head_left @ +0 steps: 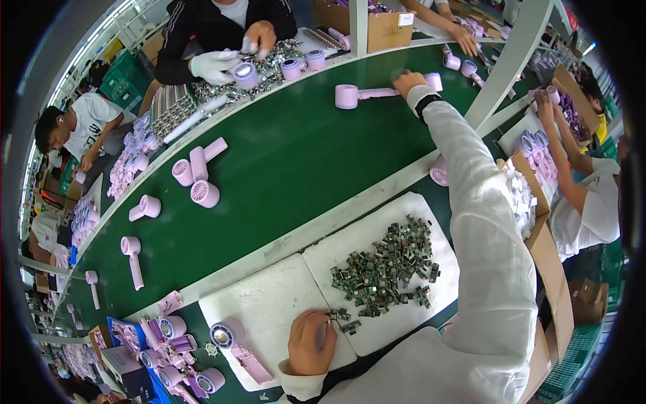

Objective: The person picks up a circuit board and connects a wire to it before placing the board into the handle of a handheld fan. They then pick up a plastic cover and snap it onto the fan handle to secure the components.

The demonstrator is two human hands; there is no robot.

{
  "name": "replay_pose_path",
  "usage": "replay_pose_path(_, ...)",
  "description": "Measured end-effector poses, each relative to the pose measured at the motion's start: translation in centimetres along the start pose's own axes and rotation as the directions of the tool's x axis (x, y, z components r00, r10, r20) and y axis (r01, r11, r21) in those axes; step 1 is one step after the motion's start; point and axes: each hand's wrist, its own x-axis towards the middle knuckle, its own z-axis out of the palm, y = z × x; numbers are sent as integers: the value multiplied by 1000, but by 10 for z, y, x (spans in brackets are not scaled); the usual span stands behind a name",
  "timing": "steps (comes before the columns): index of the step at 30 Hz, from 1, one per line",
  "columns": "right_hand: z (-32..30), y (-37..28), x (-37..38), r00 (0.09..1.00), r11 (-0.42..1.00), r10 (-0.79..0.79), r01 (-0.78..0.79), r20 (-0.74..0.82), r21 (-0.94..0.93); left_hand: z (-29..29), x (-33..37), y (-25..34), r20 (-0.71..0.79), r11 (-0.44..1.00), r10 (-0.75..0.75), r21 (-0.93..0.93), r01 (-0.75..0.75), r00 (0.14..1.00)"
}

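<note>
My right hand (409, 82) reaches across the green conveyor belt (289, 148), its fingers closed over the handle end of a pink handheld fan (346, 96). Another pink fan part (434, 81) shows just beyond that hand. My left hand (311, 342) rests on a white foam board (269, 296), fingers curled and pinched together beside small green circuit boards (350, 328); whatever is between the fingertips is hidden. A heap of these circuit boards (387, 269) covers the adjoining foam board. To the left of my left hand lies a pink fan with its handle opened (252, 363).
Several pink fans (204, 193) lie along the belt. At lower left, fan bodies (171, 328) crowd a blue bin (161, 390). A cardboard box (548, 269) with white pieces stands beside my right arm. Co-workers sit across the belt and at right; a white post (505, 74) rises near my right hand.
</note>
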Motion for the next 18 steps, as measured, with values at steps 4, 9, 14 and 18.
replay_pose_path(4, -16, 26, -33, 973, 999, 33, -32, -229, 8, -1, -3, 0, -43, 1000, -5, -30, 3, 999)
replay_pose_path(9, -80, 16, -142, 697, 975, -159, 221, -699, -1, -6, -31, 10, -116, 981, -129, -163, 109, 985)
replay_pose_path(14, -150, -24, -288, 369, 863, -430, 436, -824, -255, -13, -74, 9, -206, 944, -159, -317, 88, 965)
replay_pose_path(18, -173, -65, -378, 89, 726, -543, 550, -835, -414, -19, -99, -1, -149, 942, -123, -328, 69, 981)
